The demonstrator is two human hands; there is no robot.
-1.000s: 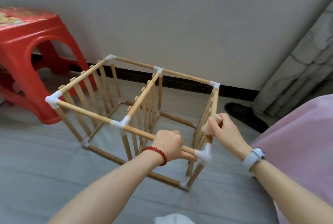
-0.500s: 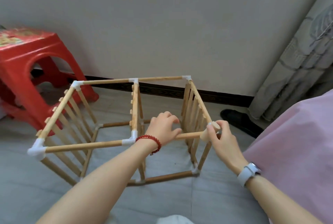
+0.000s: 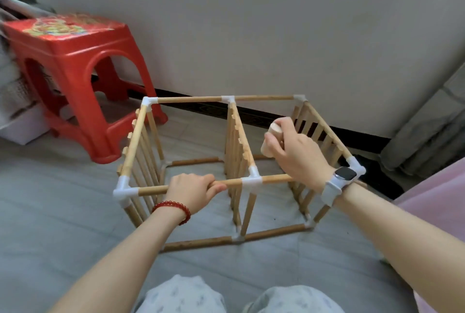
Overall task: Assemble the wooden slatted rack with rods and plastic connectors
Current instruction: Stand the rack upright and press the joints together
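The wooden rack [image 3: 191, 99] stands on the floor as a box frame of rods, white plastic connectors [image 3: 251, 180] and three upright slatted panels. My left hand [image 3: 192, 190] grips the near top rod [image 3: 151, 190], left of the middle connector. Over the right compartment, my right hand [image 3: 295, 155] holds a short thick wooden block [image 3: 272, 136] above the frame. The near right corner connector [image 3: 356, 165] peeks out behind my right wrist.
A red plastic stool [image 3: 75, 66] stands to the left of the rack, close to its far left corner. The wall and dark skirting run right behind it. A curtain [image 3: 427, 136] hangs at the right, pink fabric [image 3: 437, 202] lies at the right edge, and my knees [image 3: 226, 295] are below.
The rack has turned so its long side faces me. My left hand slid left along the near rod. My right hand left the corner and lifted the block over the right compartment.
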